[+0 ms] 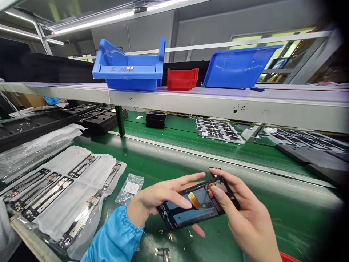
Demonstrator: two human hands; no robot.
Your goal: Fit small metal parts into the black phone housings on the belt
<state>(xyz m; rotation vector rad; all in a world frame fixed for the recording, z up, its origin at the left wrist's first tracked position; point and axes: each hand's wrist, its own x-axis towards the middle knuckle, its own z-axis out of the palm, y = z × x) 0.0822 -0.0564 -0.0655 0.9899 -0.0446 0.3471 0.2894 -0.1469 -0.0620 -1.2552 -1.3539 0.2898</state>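
Note:
A black smartphone frame [188,217], its bluish inner side facing up, is held tilted above the green bench. An orange flex cable [193,201] sticks up from its middle. My left hand [160,194] grips the frame's left part, thumb across the inside near the cable and fingers partly hidden beneath. At the right end, my right hand [247,214] clasps the frame. Its thumb presses on a small orange-brown part [211,189], and its index finger lies along the far edge. Just behind that finger a small dark piece [215,169] shows, mostly hidden.
Several phone frames lie in a white plastic tray [89,183] on the left. Beside it is a labelled clear bag [131,188]. Small loose parts [163,252] lie below my hands. A shelf [174,102] with blue bins [133,72] and a red bin [182,79] spans the bench.

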